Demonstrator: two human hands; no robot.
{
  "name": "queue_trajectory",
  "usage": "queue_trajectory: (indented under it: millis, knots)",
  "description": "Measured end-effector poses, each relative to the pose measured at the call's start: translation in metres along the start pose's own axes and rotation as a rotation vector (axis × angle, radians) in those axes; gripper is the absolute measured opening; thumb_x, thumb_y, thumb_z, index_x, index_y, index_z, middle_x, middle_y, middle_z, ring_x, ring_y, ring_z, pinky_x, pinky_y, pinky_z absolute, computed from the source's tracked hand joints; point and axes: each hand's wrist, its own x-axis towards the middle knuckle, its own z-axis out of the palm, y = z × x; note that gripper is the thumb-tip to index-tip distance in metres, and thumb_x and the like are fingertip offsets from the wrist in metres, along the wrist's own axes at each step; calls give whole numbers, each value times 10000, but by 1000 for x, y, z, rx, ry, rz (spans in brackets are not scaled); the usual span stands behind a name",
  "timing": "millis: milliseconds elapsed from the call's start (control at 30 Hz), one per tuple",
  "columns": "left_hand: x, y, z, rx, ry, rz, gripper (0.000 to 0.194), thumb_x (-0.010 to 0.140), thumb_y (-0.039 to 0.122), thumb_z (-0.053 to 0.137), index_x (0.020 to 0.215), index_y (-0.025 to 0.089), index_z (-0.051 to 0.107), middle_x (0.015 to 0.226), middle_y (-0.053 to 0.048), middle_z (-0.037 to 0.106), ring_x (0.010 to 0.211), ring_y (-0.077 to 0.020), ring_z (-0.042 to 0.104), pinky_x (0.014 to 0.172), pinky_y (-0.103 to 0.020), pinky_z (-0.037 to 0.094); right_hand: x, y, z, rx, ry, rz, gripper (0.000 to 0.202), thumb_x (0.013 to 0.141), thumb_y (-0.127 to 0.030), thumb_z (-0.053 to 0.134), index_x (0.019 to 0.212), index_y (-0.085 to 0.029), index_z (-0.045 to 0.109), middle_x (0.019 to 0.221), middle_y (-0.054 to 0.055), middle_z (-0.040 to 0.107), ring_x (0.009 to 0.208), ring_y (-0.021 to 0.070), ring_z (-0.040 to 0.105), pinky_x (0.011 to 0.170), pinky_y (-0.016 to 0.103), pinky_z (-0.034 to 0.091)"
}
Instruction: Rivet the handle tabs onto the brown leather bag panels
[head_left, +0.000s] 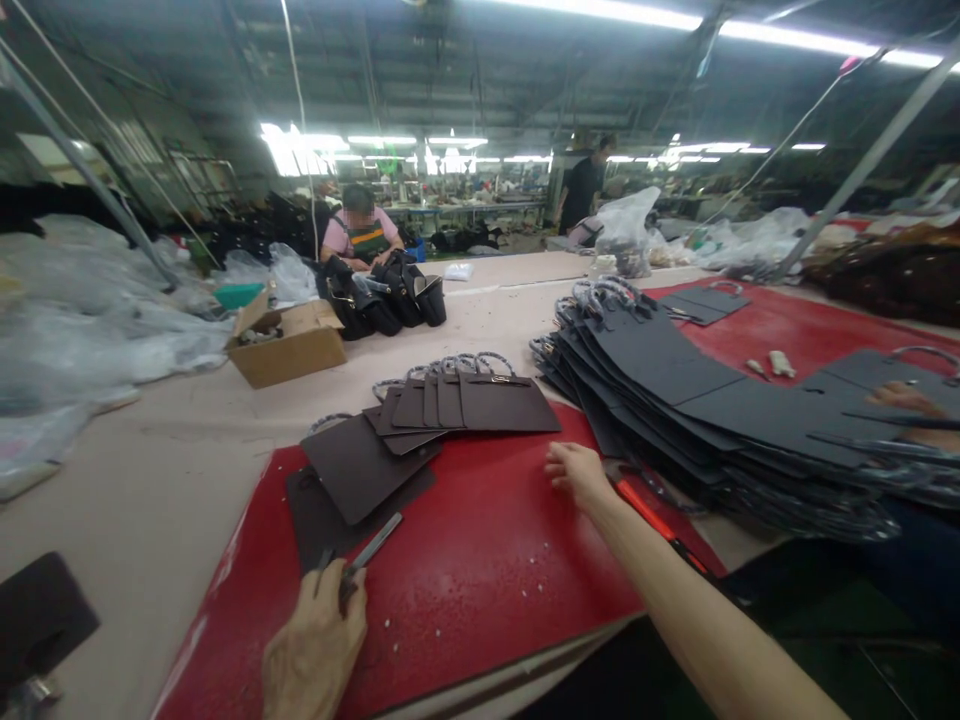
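My left hand [319, 635] is closed around a dark-handled tool with a silver metal bar [377, 540], low on the red mat [480, 540]. Dark brown bag panels [367, 465] with wrapped handles lie fanned out beyond it, the nearest close to the tool's tip. To the right of these panels, my right hand [576, 472] is over the mat with its fingers loosely bent and apart, and nothing shows in it. An orange-red cutter [649, 508] lies beside my right forearm, by a tall stack of dark grey panels [675, 400].
A cardboard box [289, 350] and black bags [390, 300] stand across the table, with a seated person [360, 235] behind. Another person's hand [907, 398] is at the far right by the grey panels. Plastic wrapping [67, 320] covers the left side.
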Motion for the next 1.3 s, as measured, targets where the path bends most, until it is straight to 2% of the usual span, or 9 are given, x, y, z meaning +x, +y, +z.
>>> queue_trajectory:
  millis: [200, 333, 467, 633, 800, 900, 1000, 1100, 1300]
  knots:
    - [-25, 23, -3, -385, -42, 10, 227, 960, 352, 484, 1029, 215, 650, 969, -60, 707, 853, -202, 688, 708, -278, 495, 41, -43, 57, 299, -74, 328, 229, 1022, -361, 562, 1034, -134, 593, 840, 5, 588, 603, 106, 551, 523, 223, 494]
    - [-45, 43, -3, -200, -204, 192, 274, 986, 380, 455, 1058, 235, 676, 945, -55, 657, 710, -175, 645, 553, -264, 391, 53, -51, 67, 396, -57, 410, 217, 1022, -352, 569, 1018, -136, 585, 782, -24, 542, 520, 71, 466, 437, 173, 408]
    - [-52, 38, -4, -54, -235, 184, 347, 1010, 389, 390, 983, 224, 693, 913, -57, 610, 617, -144, 572, 504, -265, 287, 49, -53, 61, 454, -85, 415, 217, 1031, -310, 539, 889, -145, 545, 679, -61, 460, 454, 56, 373, 390, 158, 313]
    - [-52, 25, -3, -78, -164, 119, 337, 1003, 383, 409, 936, 200, 685, 909, -66, 605, 686, -163, 563, 530, -271, 279, 13, -43, 38, 494, -192, 377, 269, 1009, -146, 390, 744, -185, 404, 571, -68, 401, 395, 49, 314, 391, 148, 234]
    - [-50, 24, -1, -153, -139, 84, 312, 977, 383, 440, 919, 193, 680, 909, -67, 625, 713, -178, 579, 565, -277, 317, -43, -12, 4, 510, -263, 339, 225, 959, -136, 394, 743, -200, 385, 534, -56, 420, 375, 60, 295, 387, 158, 228]
    - [-44, 21, -5, -374, -120, 20, 294, 933, 384, 474, 887, 181, 682, 866, -62, 664, 765, -190, 617, 657, -277, 402, -76, 8, -19, 502, -288, 316, 217, 924, -123, 431, 725, -202, 398, 505, -51, 427, 369, 65, 298, 376, 158, 219]
    - [-36, 17, -15, -604, -164, -173, 342, 895, 455, 487, 881, 182, 692, 720, -33, 676, 697, -193, 631, 669, -279, 447, -103, 27, -44, 466, -308, 298, 192, 848, -117, 511, 691, -194, 431, 471, -45, 431, 354, 66, 301, 357, 155, 196]
    - [-33, 18, -26, -709, -210, -309, 404, 851, 533, 501, 865, 177, 693, 632, -26, 664, 621, -205, 623, 614, -286, 464, -117, 45, -71, 395, -352, 271, 153, 736, -147, 620, 653, -172, 494, 446, -26, 453, 331, 59, 292, 337, 153, 167]
    - [-38, 33, -25, -799, -241, -241, 408, 842, 543, 506, 917, 184, 686, 695, -39, 693, 677, -215, 655, 662, -300, 489, -113, 60, -120, 15, -444, 129, 287, 595, -390, 729, 561, -166, 552, 419, -6, 457, 325, 57, 298, 331, 171, 168]
